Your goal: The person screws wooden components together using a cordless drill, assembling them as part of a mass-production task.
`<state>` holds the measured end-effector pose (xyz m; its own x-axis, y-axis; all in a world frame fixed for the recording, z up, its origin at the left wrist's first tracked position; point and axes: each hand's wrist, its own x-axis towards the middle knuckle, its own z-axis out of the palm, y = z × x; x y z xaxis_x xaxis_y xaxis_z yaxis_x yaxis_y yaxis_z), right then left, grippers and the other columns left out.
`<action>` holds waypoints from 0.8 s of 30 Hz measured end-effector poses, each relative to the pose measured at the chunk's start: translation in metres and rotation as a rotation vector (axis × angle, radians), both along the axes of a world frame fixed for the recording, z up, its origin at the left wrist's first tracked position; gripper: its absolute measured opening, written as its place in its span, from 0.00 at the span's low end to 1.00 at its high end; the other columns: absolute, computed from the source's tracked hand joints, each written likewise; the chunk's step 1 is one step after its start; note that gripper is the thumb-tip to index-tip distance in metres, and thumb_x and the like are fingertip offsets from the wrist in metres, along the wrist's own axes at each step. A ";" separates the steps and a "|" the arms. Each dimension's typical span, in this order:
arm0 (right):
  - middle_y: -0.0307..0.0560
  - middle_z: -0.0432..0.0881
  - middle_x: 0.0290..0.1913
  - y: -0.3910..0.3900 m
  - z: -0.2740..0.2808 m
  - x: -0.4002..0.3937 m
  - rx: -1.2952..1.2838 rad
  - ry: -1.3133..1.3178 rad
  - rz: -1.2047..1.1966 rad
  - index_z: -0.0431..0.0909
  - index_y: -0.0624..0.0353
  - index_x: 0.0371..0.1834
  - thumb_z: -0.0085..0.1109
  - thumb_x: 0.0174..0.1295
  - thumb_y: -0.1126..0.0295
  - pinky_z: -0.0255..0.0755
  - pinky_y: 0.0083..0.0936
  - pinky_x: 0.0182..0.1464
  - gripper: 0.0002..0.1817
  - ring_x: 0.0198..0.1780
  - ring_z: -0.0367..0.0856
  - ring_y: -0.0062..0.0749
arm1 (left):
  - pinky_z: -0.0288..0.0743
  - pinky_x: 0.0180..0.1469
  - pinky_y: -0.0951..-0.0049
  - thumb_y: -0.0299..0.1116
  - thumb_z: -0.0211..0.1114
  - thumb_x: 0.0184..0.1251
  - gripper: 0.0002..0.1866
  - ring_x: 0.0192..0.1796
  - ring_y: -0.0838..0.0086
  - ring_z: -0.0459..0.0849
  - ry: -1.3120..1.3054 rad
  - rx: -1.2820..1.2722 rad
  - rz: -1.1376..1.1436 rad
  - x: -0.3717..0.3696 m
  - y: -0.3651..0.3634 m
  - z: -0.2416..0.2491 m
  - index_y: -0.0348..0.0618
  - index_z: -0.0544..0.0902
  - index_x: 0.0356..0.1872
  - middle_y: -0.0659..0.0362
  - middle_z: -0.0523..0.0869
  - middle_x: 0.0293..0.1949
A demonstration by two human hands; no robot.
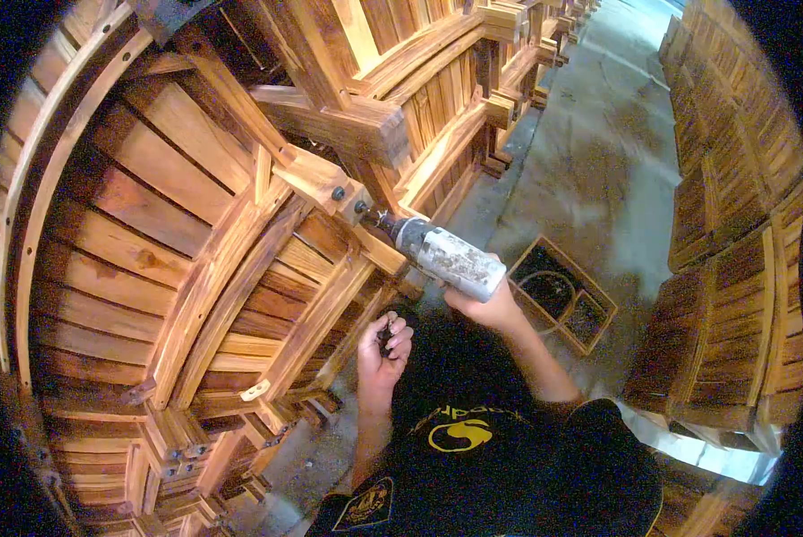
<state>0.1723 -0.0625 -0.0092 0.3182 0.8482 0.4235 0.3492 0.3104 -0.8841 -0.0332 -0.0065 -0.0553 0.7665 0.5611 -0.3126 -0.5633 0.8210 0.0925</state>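
Observation:
My right hand (pixel 486 304) is wrapped round the handle of a worn, whitish impact wrench (pixel 459 261). Its dark nose points up and left at a black bolt (pixel 360 207) in the end of a wooden block (pixel 316 179). A second black bolt (pixel 338 192) sits beside that one in the same block. Lower and to the left, my left hand (pixel 385 349) is closed, its fingers curled over something small and dark that I cannot make out. It is apart from the wood. The block belongs to a curved, slatted wooden piece (pixel 218 313).
More slatted wooden pieces (pixel 446 143) stand in a row towards the back. Stacked wooden panels (pixel 732 197) line the right side. On the concrete floor (pixel 589 152) lies an open wooden box (pixel 589 338) with dark contents and a hose-like loop (pixel 573 288).

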 end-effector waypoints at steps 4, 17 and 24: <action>0.43 0.84 0.39 -0.004 0.010 -0.001 0.026 0.110 0.058 0.79 0.61 0.40 0.66 0.40 0.73 0.73 0.25 0.47 0.19 0.41 0.82 0.27 | 0.58 0.17 0.83 0.31 0.55 0.64 0.07 0.22 0.80 0.67 0.237 0.136 -0.015 0.000 -0.002 -0.004 0.38 0.73 0.37 0.60 0.71 0.26; 0.44 0.84 0.40 -0.060 -0.021 -0.024 -0.167 0.240 0.102 0.78 0.64 0.43 0.64 0.39 0.75 0.72 0.23 0.47 0.22 0.40 0.81 0.24 | 0.56 0.16 0.85 0.37 0.54 0.69 0.11 0.19 0.83 0.65 0.449 0.339 0.137 0.000 0.024 0.016 0.39 0.73 0.42 0.62 0.72 0.26; 0.43 0.77 0.48 -0.068 -0.007 -0.027 -0.238 0.416 0.263 0.67 0.63 0.51 0.71 0.39 0.74 0.65 0.27 0.55 0.33 0.50 0.74 0.27 | 0.61 0.17 0.82 0.33 0.54 0.61 0.14 0.22 0.80 0.69 0.279 0.332 0.160 -0.001 0.031 0.040 0.34 0.72 0.44 0.58 0.73 0.28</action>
